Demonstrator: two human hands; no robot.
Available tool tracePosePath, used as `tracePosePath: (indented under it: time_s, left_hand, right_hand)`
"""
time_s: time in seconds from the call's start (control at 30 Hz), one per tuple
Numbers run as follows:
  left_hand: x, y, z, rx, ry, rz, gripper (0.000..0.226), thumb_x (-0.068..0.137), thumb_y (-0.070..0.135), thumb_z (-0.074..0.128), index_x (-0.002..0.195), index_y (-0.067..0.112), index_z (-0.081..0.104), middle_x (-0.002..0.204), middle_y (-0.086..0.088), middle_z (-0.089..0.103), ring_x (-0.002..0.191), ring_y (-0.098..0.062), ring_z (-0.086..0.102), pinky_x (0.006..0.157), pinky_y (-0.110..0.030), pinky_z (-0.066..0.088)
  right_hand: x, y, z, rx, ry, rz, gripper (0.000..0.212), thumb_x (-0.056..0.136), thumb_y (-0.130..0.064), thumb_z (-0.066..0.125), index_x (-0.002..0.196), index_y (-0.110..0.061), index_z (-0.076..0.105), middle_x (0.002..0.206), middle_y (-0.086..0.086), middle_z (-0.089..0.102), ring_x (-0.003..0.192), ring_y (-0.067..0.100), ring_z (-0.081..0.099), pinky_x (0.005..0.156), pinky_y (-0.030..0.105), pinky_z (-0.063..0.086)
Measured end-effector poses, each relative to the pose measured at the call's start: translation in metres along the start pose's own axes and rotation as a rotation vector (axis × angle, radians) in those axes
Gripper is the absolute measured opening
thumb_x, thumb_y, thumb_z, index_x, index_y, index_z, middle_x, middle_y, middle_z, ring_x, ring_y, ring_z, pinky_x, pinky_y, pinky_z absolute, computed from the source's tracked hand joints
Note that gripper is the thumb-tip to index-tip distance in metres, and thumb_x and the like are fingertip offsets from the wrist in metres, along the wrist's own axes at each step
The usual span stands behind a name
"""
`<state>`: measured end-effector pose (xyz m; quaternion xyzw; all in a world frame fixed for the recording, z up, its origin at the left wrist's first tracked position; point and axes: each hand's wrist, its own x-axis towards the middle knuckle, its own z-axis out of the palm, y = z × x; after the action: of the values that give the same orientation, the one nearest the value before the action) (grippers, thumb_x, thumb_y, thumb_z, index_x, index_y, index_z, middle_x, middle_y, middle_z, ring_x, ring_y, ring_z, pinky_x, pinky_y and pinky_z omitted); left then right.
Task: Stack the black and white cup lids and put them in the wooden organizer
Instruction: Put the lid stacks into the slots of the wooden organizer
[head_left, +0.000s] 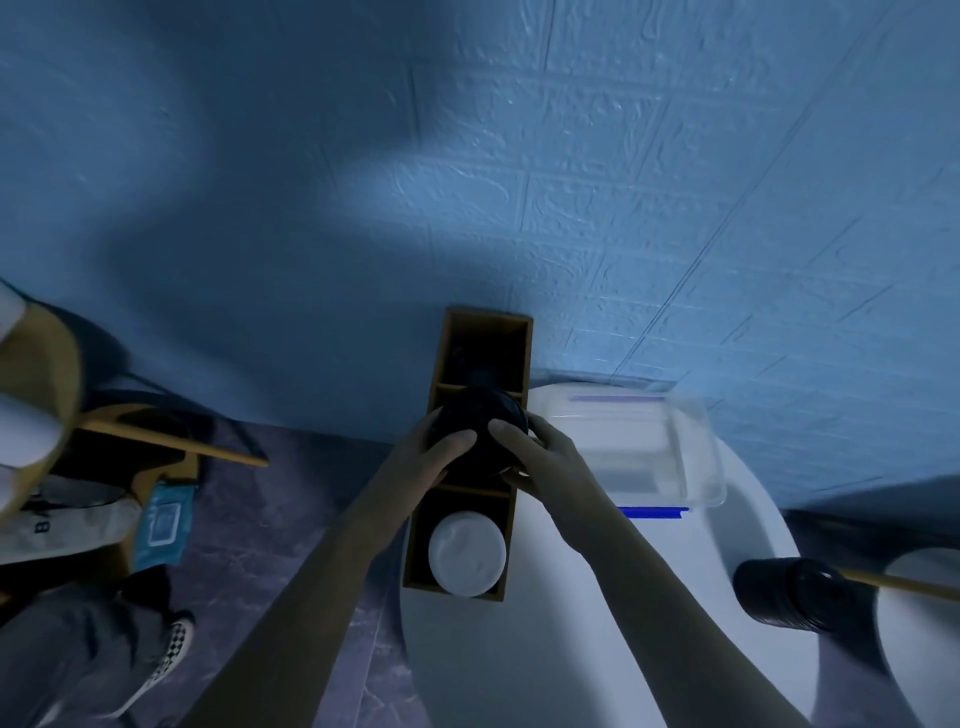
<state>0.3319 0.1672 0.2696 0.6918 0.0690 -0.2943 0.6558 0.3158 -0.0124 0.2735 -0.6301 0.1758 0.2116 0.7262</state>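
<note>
Two hands (441, 460) (540, 462) gripping black stack (485, 410), one white stack (467, 552)

The wall (623, 182) is blue, stamped with a brick pattern. The organizer (445, 358) is brown wood, and against it show the black lids (483, 410) and the white lids (467, 552). The table (649, 649) is white, its tape strip (655, 512) bright blue. The shoe (174, 649) is black-and-white checked, the floor (291, 493) marbled grey.
</note>
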Motion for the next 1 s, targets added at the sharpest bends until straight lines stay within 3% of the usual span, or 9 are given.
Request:
tracePosePath:
  time_s: [0.1,0.2,0.4,0.53,0.7,0.87,1.0]
  left_hand:
    - [0.007,-0.001,-0.002,0.053,0.042,0.026,0.039,0.079,0.059,0.066,0.117,0.051,0.059,0.113,0.024,0.069,0.105,0.007,0.065,0.09,-0.022,0.052]
    - [0.012,0.0,-0.006,0.078,0.05,0.04,0.051,0.071,0.07,0.068,0.116,0.048,0.06,0.112,0.02,0.071,0.105,0.004,0.067,0.095,-0.027,0.054]
    - [0.014,0.002,-0.007,0.087,0.056,0.06,0.061,0.066,0.083,0.063,0.113,0.045,0.061,0.105,0.026,0.072,0.102,0.004,0.068,0.091,-0.024,0.054]
    - [0.008,0.002,-0.005,0.005,0.027,0.041,0.036,0.084,0.063,0.061,0.116,0.047,0.06,0.11,0.024,0.072,0.103,0.006,0.067,0.089,-0.021,0.051]
    - [0.003,-0.008,-0.009,-0.094,-0.002,0.006,0.051,0.084,0.056,0.073,0.129,0.04,0.055,0.129,0.012,0.065,0.11,0.005,0.065,0.093,-0.022,0.05]
    - [0.002,-0.012,-0.008,-0.095,0.019,-0.007,0.045,0.091,0.042,0.065,0.133,0.032,0.053,0.126,0.009,0.065,0.106,0.003,0.067,0.082,-0.017,0.054]
    - [0.004,-0.013,-0.01,-0.057,0.044,0.02,0.054,0.082,0.049,0.068,0.132,0.029,0.057,0.122,0.008,0.069,0.111,-0.003,0.067,0.091,-0.024,0.055]
  right_hand:
    - [0.002,-0.001,-0.001,0.028,0.006,0.01,0.053,0.09,-0.039,0.072,0.137,-0.02,0.055,0.123,0.005,0.069,0.112,0.019,0.069,0.086,0.025,0.059]
    - [0.004,-0.001,-0.004,0.055,0.016,0.029,0.059,0.086,-0.043,0.075,0.137,-0.019,0.055,0.122,0.005,0.071,0.111,0.02,0.07,0.097,0.035,0.058]
    - [0.006,0.006,-0.001,0.078,0.035,0.08,0.059,0.085,-0.05,0.074,0.133,-0.019,0.058,0.122,0.006,0.07,0.109,0.023,0.071,0.098,0.038,0.057]
    - [0.005,0.006,0.006,0.033,0.048,0.067,0.063,0.086,-0.05,0.073,0.138,-0.02,0.052,0.127,0.005,0.065,0.114,0.021,0.066,0.097,0.034,0.057]
    - [0.005,0.004,0.011,-0.007,0.041,0.032,0.069,0.078,-0.052,0.078,0.135,-0.022,0.052,0.124,0.007,0.066,0.114,0.022,0.066,0.099,0.037,0.056]
    - [0.002,0.006,0.008,0.012,0.009,0.011,0.064,0.075,-0.051,0.082,0.128,-0.027,0.054,0.123,0.006,0.066,0.112,0.02,0.066,0.091,0.029,0.059]
    - [-0.002,0.004,0.004,0.034,-0.001,-0.004,0.069,0.07,-0.049,0.076,0.131,-0.024,0.054,0.124,0.007,0.067,0.112,0.02,0.067,0.084,0.024,0.058]
